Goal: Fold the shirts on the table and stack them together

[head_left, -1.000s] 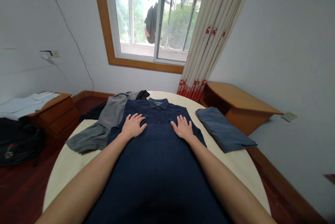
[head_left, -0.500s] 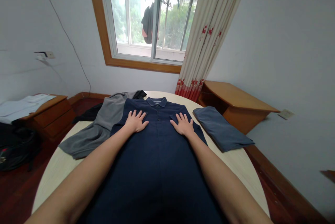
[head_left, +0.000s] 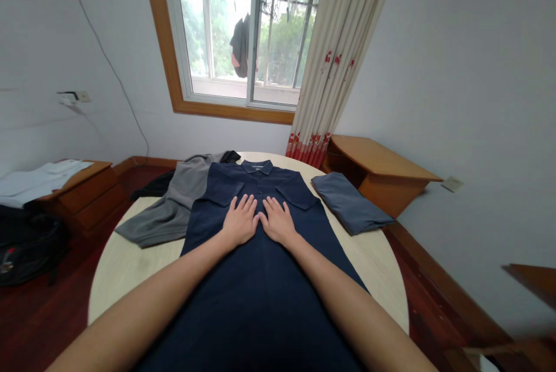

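A navy polo shirt [head_left: 260, 279] lies front side up on the round table [head_left: 124, 270], its collar at the far edge and both short sleeves folded inward over the chest. My left hand [head_left: 241, 220] rests flat on the shirt's chest, just below the end of one sleeve. Close beside it, my right hand [head_left: 277, 221] also lies flat on the fabric, the two thumbs touching or nearly so. Both hands have their fingers stretched out and hold nothing. The shirt's lower part runs toward me into shadow at the bottom of the view.
Left of the shirt a grey garment [head_left: 167, 218] lies loosely spread. To the right is a folded blue-grey garment [head_left: 351, 204]. A wooden desk [head_left: 382, 157] stands behind the table at right, a low wooden cabinet [head_left: 93, 192] at left. A curtain [head_left: 334, 53] hangs by the window.
Both hands have slid inward and slightly toward me across the shirt, from near the sleeves to the middle of the chest. The folded sleeves now show more fully. The view has shifted a little.
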Motion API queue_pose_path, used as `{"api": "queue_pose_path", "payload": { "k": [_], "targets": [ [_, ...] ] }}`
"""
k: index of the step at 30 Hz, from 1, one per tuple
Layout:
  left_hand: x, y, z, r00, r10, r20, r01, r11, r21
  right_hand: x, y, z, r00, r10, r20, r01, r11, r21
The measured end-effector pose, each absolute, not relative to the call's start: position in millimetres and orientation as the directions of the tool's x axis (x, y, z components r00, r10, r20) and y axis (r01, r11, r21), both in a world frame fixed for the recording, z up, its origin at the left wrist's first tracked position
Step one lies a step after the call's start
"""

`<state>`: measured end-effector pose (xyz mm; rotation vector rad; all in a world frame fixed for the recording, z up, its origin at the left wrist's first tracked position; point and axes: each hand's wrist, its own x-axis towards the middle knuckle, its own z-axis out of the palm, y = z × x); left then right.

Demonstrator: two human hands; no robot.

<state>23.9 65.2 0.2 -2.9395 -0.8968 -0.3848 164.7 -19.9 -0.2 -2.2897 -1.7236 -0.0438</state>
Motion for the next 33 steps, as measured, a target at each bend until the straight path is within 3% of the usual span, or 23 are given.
{"api": "queue_pose_path", "payload": {
  "k": [4,16,23,28,33],
  "targets": [
    [-25,48,-13,0.814,0.561,0.151,0.554,-0.828,0.089,165,-65,-6,0.279,0.95,0.141,0.939,-0.238,-0.25],
    [-114,10,-10,0.709,0.692,0.134,0.688,-0.721,0.084,214,-148,-13,0.496,0.856,0.148,0.861,-0.462,-0.213],
    [-142,-9,-4,0.403,0.876,0.265,0.893,-0.439,0.095,212,-153,-13,0.51,0.834,0.211,0.854,-0.461,-0.241],
    [-148,-7,8,0.377,0.901,0.215,0.87,-0.424,0.251,214,-153,-14,0.509,0.829,0.234,0.854,-0.453,-0.255],
    [-162,0,13,0.42,0.907,-0.018,0.827,-0.375,0.419,214,-154,-14,0.499,0.829,0.253,0.86,-0.438,-0.264]
  ]
}}
